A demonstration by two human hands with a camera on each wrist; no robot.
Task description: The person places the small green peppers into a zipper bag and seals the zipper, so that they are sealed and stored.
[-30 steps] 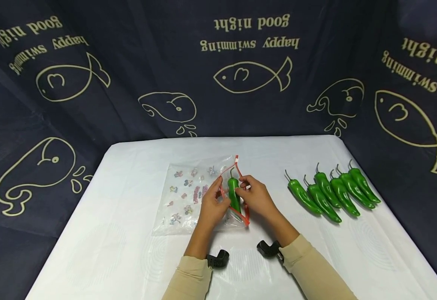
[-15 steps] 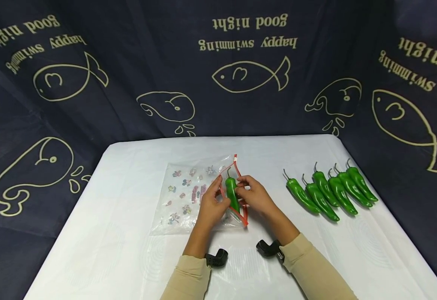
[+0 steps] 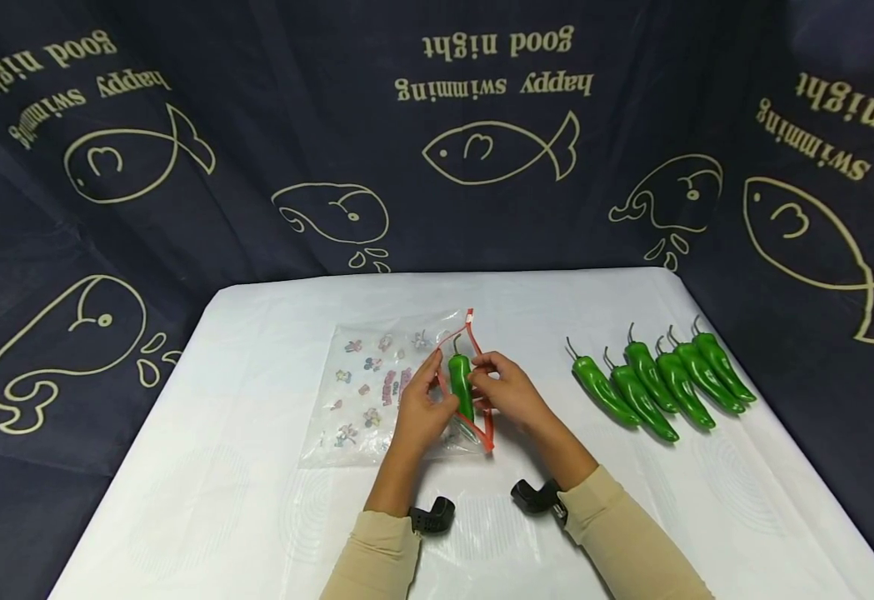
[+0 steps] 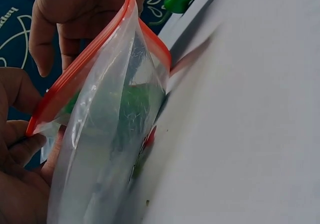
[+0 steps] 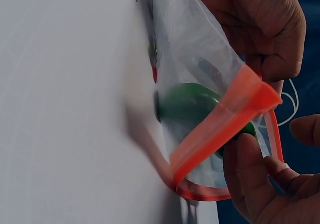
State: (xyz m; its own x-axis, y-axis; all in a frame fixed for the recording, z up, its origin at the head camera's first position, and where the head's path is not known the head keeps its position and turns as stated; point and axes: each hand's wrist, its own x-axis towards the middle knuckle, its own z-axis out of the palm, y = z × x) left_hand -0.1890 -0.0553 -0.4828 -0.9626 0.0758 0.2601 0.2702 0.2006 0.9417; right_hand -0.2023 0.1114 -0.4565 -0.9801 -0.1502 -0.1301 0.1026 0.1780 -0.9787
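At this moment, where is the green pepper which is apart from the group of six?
In the head view, this pepper is at lower centre, in the open red-edged mouth of the plastic bag, between the left hand and the right hand.

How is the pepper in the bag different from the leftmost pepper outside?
The bag pepper sits inside the open bag; the loose pepper lies on the tabletop. In the head view, the bag pepper points nearly straight up, the loose pepper slants. The bag pepper is partly covered; the loose pepper shows whole. Both are green with thin stems.
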